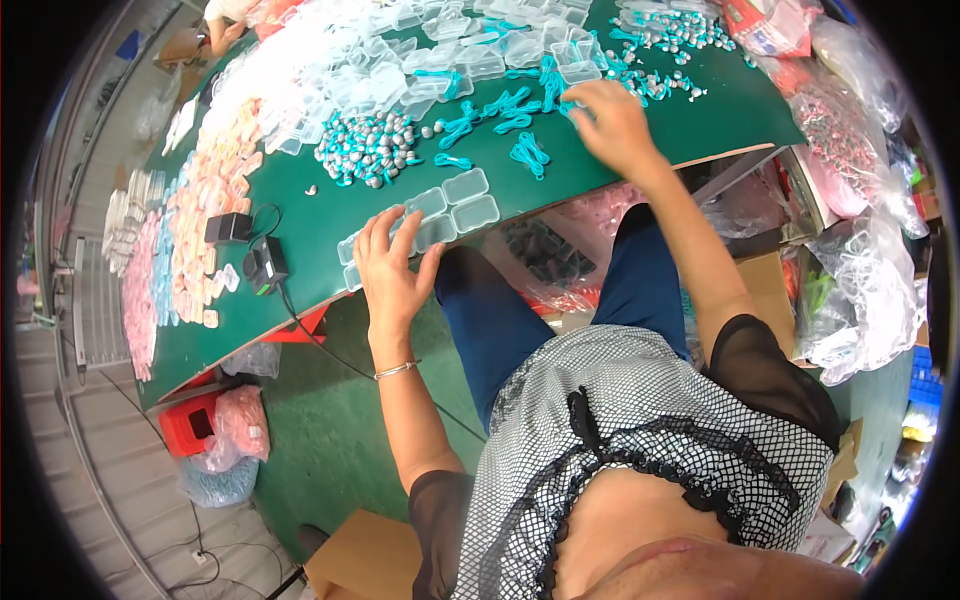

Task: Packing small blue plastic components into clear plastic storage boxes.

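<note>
A green table [285, 205] carries many small things, and if I take the heap of grey-and-blue small pieces [368, 148] as the centre of the clock, two rows of clear plastic boxes [464, 187] lie between four and six o'clock, close to the near edge. Toward three o'clock there are tied blue cords [528, 155], toward two o'clock lies a second, looser heap [680, 35], and a wide pile of clear boxes [390, 70] spreads from eleven to one. Near eight o'clock rest orange pieces [203, 215], pink pieces [139, 285] and a black plug adapter [265, 265].
</note>
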Action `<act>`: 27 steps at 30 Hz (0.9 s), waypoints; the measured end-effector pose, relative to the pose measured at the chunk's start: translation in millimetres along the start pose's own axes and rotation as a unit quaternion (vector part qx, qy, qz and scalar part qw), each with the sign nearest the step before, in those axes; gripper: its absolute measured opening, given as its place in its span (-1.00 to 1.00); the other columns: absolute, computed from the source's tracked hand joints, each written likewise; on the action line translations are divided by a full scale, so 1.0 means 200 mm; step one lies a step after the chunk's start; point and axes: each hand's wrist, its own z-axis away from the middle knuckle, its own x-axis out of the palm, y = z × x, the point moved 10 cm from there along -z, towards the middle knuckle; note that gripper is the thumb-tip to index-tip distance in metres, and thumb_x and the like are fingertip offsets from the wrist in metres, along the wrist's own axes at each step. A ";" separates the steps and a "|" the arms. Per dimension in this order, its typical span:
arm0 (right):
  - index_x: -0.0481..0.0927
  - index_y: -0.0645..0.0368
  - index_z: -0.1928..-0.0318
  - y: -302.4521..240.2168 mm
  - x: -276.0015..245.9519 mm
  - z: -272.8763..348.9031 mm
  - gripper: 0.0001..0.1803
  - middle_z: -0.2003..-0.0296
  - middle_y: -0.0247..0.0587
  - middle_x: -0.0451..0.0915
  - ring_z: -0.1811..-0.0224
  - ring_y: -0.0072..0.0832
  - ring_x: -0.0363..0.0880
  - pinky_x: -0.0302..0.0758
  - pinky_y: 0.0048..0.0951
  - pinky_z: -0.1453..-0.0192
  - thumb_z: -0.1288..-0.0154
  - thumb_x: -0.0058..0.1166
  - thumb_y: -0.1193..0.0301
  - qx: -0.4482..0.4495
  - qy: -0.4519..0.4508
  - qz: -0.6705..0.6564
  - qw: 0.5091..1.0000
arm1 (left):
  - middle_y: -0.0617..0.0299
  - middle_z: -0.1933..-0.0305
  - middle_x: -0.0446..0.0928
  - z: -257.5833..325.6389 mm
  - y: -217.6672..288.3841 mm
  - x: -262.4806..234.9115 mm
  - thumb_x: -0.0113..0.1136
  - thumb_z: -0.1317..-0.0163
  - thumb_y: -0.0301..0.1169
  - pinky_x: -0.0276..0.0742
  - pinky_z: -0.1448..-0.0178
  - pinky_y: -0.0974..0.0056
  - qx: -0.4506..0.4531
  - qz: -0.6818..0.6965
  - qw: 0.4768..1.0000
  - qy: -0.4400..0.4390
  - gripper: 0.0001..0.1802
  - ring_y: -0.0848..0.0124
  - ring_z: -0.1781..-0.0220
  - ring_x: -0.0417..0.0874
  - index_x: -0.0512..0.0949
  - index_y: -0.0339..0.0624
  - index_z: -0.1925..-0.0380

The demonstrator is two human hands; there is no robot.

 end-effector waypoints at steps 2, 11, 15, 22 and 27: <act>0.64 -0.02 0.20 0.12 -0.04 -0.02 -0.78 0.23 -0.35 0.58 0.00 -0.34 0.49 0.29 -0.13 -0.09 -0.07 0.18 0.37 0.003 -0.015 0.139 0.990 | 0.10 -0.07 0.48 -0.03 0.05 0.03 0.39 0.04 -0.28 0.28 -0.23 0.00 0.012 0.019 1.000 -0.001 -0.54 0.06 -0.15 0.43 0.58 -0.11 0.08; 0.59 0.01 0.27 -0.16 -0.10 0.05 -0.88 0.31 -0.39 0.55 0.07 -0.38 0.49 0.19 -0.08 -0.17 -0.13 0.15 0.39 -0.102 -0.016 0.088 0.991 | 0.22 0.05 0.52 -0.08 0.18 0.21 0.34 0.03 -0.40 0.31 -0.16 0.03 0.055 0.047 0.997 -0.042 -0.78 0.14 -0.08 0.47 0.61 -0.11 0.32; 0.57 0.02 0.28 -0.58 -0.07 0.23 -0.88 0.36 -0.39 0.51 0.15 -0.43 0.50 0.21 -0.06 -0.21 -0.12 0.11 0.44 -0.182 -0.072 -0.013 0.981 | 0.23 0.05 0.53 -0.09 0.18 0.19 0.35 -0.01 -0.39 0.36 -0.09 0.10 0.056 0.039 0.997 -0.042 -0.80 0.16 -0.04 0.49 0.62 -0.10 0.32; 0.58 0.04 0.28 -0.66 0.16 0.29 -0.86 0.35 -0.39 0.52 0.15 -0.43 0.51 0.25 -0.07 -0.17 -0.10 0.09 0.45 -0.176 -0.120 -0.022 0.977 | 0.21 0.06 0.52 -0.07 0.15 0.19 0.34 0.05 -0.42 0.33 -0.13 0.06 0.033 0.056 0.997 -0.049 -0.79 0.15 -0.07 0.47 0.61 -0.10 0.34; 0.59 0.04 0.23 -0.59 0.12 0.21 -0.83 0.31 -0.34 0.53 0.14 -0.37 0.50 0.26 -0.12 -0.12 -0.12 0.10 0.44 -0.147 -0.084 -0.054 0.984 | 0.16 0.05 0.51 -0.07 0.16 0.19 0.37 0.08 -0.38 0.33 -0.12 0.05 0.034 0.057 0.997 -0.037 -0.75 0.12 -0.06 0.47 0.61 -0.12 0.34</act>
